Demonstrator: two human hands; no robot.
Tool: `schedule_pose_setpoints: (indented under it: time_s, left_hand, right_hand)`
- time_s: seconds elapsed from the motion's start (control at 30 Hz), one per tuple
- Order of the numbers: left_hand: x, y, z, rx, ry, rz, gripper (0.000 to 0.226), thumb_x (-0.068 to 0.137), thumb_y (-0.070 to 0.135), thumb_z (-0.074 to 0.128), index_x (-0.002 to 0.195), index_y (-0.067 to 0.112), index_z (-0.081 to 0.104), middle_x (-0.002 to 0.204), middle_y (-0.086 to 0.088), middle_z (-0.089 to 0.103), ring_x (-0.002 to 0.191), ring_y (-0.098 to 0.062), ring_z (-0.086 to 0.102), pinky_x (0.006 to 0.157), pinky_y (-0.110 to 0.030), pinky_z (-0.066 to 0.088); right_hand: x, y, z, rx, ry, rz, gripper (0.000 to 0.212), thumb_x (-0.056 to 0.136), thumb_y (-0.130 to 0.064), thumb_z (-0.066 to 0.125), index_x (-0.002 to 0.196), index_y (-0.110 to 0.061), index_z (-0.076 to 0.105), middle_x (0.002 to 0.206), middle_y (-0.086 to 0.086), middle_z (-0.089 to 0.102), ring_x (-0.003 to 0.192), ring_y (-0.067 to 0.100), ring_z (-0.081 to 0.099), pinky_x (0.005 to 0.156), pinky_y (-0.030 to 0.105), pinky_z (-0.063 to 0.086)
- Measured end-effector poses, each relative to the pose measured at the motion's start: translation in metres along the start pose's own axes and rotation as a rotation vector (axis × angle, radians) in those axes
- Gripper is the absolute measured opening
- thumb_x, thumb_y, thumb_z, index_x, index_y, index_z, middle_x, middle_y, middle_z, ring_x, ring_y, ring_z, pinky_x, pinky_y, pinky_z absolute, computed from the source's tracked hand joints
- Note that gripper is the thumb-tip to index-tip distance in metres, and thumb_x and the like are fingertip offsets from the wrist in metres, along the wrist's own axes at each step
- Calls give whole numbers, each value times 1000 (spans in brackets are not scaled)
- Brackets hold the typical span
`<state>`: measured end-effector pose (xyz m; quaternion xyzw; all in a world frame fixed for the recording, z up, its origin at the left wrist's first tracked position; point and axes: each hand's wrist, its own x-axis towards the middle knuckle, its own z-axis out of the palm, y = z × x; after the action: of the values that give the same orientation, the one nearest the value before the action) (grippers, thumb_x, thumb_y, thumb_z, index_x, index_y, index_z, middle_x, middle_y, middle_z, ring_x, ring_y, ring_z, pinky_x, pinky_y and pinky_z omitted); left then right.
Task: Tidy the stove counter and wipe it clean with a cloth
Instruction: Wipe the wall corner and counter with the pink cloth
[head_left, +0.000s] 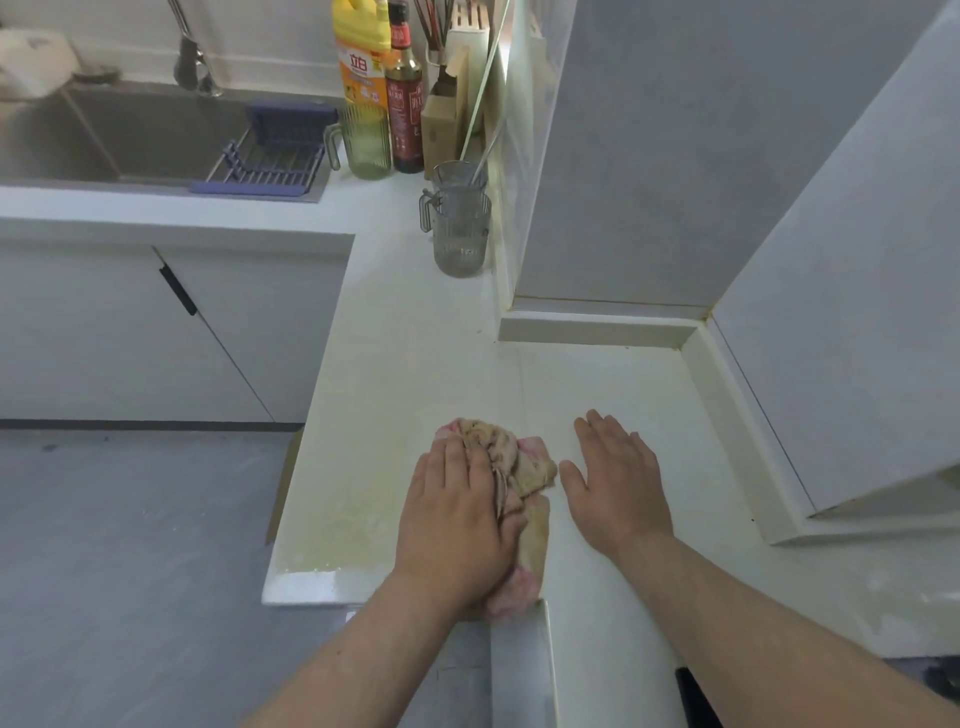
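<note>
Step in hand: wiping the tabletop (415, 338) with the cloth (524, 467), judged from how the hands lie.
Left hand: the left hand (457, 514) lies flat on the bunched cloth, fingers laid over it and pressing down, not gripping.
Right hand: the right hand (615, 478) rests spread and flat on the bare tabletop, just beside the cloth, holding nothing.
Cloth: under the left hand and between the two hands, at the near edge of the tabletop.
Doing it well: the cloth should probably be flattened so more of it meets the surface, with even pressure and overlapping strokes. The streaky wet patch (322, 551) to the left of the left hand looks to need another pass.
Jugs: two ribbed clear jugs (461, 239), one stacked in the other, stand well ahead of the hands. They look empty, though a thin rod seems to stand in the upper one.
Mug: a ribbed greenish mug (370, 143) farther ahead, seemingly empty.
Bottles: a yellow bottle (361, 52) and a dark bottle (405, 104) behind the mug; how full they are cannot be told.
Holder: a white holder (435, 57) with chopsticks, beyond the bottles.
</note>
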<state>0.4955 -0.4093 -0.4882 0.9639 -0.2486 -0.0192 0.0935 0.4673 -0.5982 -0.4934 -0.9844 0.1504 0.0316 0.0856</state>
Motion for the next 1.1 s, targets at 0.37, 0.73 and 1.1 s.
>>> schedule_pose_setpoints:
  time_s: [0.37, 0.73, 1.1]
  left_hand:
    - [127, -20, -7, 70, -36, -103, 86, 91, 63, 28, 149, 0, 21, 154, -28, 22, 143, -40, 17, 119, -48, 11]
    - [202, -64, -12, 94, -38, -118, 88, 89, 63, 37, 149, 0, 23, 155, -25, 22, 143, -38, 19, 117, -50, 15]
    - [113, -80, -18, 73, -37, -46, 84, 91, 61, 22, 149, 1, 22, 155, -26, 20, 145, -38, 17, 118, -48, 12]
  right_hand:
    - [4, 4, 4, 18, 34, 7, 69, 91, -50, 24, 152, -19, 30, 161, -2, 25, 149, 15, 17, 119, 32, 2]
    - [22, -14, -1, 94, 61, -77, 73, 87, -52, 23, 146, -13, 42, 157, 4, 33, 147, 19, 25, 121, 37, 4]
    - [79, -60, 11, 74, 41, -200, 73, 87, -41, 8, 147, -14, 39, 157, 5, 33, 147, 19, 24, 123, 35, 7]
